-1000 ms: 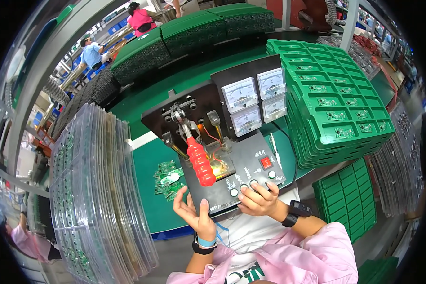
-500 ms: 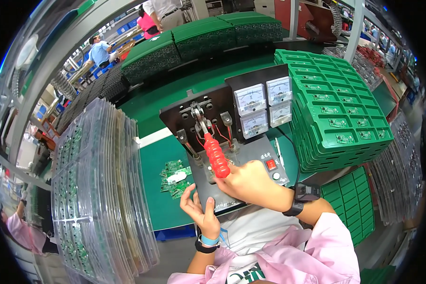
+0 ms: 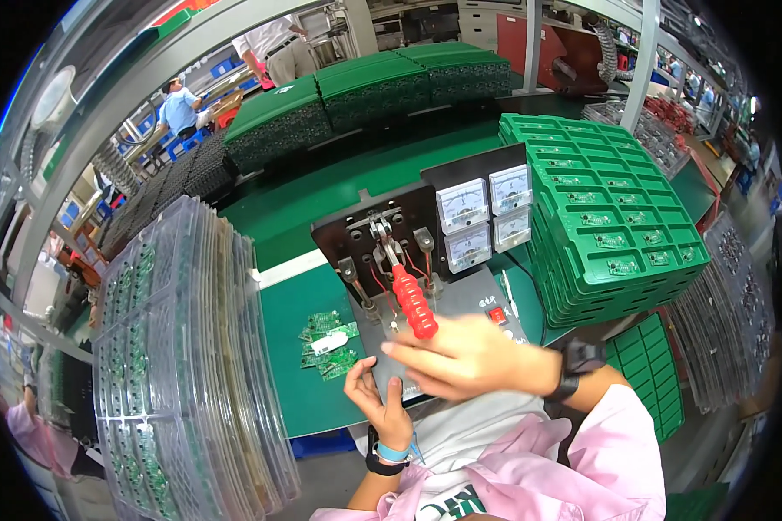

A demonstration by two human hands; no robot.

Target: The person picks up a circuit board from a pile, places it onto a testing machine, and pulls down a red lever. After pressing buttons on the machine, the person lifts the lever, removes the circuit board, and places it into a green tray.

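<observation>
I see my right hand (image 3: pixel 469 360) flat and released, fingers spread just below the red lever handle (image 3: pixel 413 304) of the test fixture (image 3: pixel 408 286) on the green desk (image 3: pixel 321 191); my left hand (image 3: pixel 378 404) is open too, at the fixture's near edge, grasping nothing; the handle looks stiff and ribbed, best gripped mid-sleeve; the small circuit boards (image 3: pixel 326 343) beside it seem light and fragile, so I would take them by the edges.
</observation>
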